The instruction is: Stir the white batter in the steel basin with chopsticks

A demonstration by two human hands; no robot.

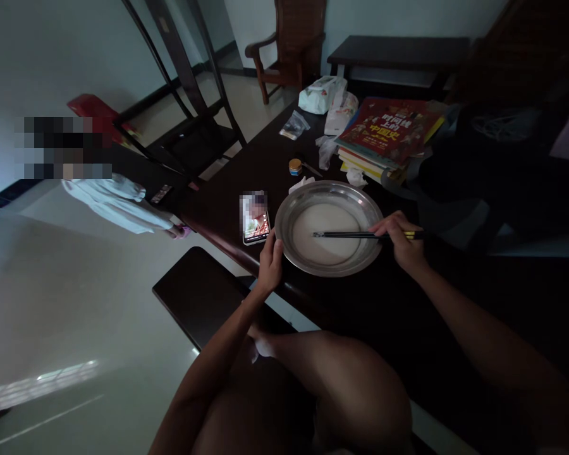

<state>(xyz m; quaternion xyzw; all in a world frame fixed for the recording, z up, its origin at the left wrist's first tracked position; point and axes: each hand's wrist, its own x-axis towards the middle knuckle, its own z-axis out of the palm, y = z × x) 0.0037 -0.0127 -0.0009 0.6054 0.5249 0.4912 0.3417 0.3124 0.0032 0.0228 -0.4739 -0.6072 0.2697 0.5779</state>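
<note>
A wide metal basin [284,248] holding a whitish liquid [329,253] stands near the edge of the dark table. My left hand [270,262] grips the basin's left rim, thumb on the outside facing me and fingers partly hidden behind it. In my right hand [401,240], closed at the basin's right side, is a pair of dark chopsticks [346,235] with gold-coloured ends. Their tips reach into the liquid near the middle. Just left of the basin, a lit phone [256,221] shows a picture on its screen.
Behind the basin are a small jar [295,167], crumpled tissue [356,177], plastic bags [322,95] and a stack of books [389,129]. A dark bench [199,291] stands at the left below the table [222,196]. A person in light clothing [118,202] is at the far left.
</note>
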